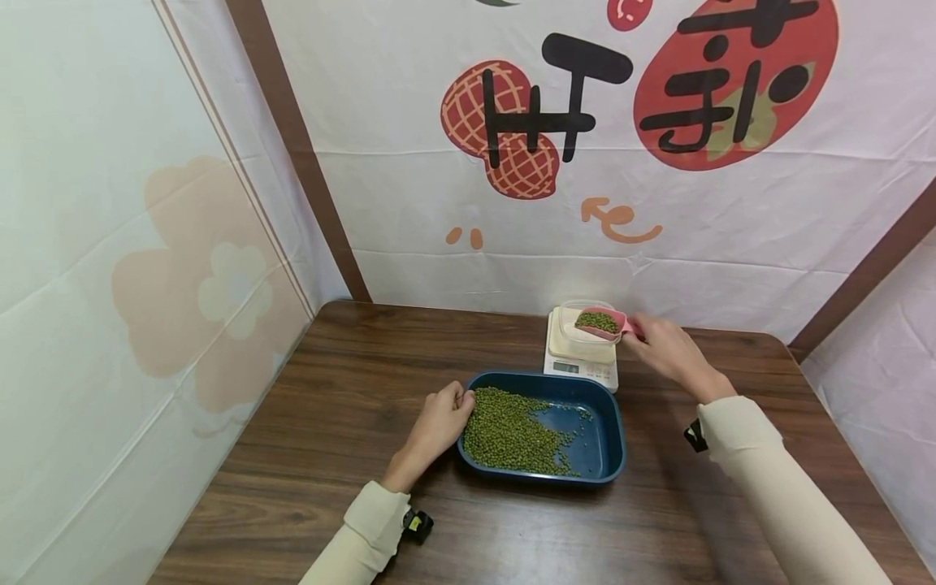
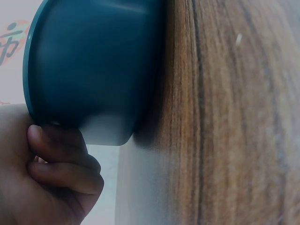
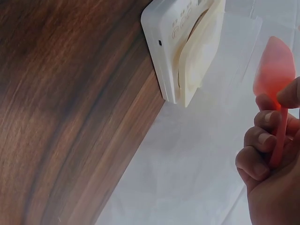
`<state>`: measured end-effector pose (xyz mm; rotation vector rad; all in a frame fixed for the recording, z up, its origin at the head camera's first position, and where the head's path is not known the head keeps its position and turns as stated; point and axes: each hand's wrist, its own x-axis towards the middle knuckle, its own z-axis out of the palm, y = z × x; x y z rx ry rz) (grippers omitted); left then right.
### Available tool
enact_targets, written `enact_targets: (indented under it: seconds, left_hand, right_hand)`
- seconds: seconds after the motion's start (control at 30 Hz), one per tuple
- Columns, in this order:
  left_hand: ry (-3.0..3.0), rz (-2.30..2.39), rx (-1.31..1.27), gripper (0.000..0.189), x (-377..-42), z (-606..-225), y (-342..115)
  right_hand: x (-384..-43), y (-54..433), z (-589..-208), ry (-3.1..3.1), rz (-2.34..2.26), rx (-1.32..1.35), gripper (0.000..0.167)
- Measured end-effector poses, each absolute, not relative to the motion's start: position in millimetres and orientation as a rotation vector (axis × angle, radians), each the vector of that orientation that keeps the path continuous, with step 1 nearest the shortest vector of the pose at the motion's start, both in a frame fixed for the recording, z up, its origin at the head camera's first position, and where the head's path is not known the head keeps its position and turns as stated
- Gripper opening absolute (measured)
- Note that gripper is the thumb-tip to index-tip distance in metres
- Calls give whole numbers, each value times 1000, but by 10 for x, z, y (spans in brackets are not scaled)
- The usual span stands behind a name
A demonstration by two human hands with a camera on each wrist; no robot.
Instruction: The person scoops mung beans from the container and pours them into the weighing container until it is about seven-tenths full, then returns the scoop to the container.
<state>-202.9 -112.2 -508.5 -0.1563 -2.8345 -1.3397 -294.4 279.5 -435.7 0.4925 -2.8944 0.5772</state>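
Observation:
My right hand (image 1: 667,349) grips the handle of a pink scoop (image 1: 621,322) loaded with green mung beans. The scoop is over a clear plastic container (image 1: 567,331) standing on a white kitchen scale (image 1: 553,367); its translucent pink bowl (image 3: 275,65) shows from below in the right wrist view. With curled fingers, my left hand (image 1: 441,421) holds the left rim of a dark blue tray (image 1: 618,431). Mung beans (image 1: 512,435) lie thickly in the tray's left part and thin out toward the right. The left wrist view shows the fingers (image 2: 65,176) against the tray's end wall.
Everything stands on a dark wood-grain table (image 1: 351,357). The scale is behind the tray, near the table's back edge. A white printed cloth (image 1: 409,203) hangs directly behind the table, and another pale cloth (image 1: 88,325) hangs at the left.

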Motion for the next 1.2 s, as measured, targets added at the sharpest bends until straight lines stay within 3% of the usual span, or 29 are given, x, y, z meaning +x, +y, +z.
enact_targets:
  seconds: [1.2]
  left_hand:
    - [-2839, -1369, -154, 36, -2018, -5076, -1122]
  right_hand:
    - [-3043, 2863, -4187, -3032, 427, 476, 24]
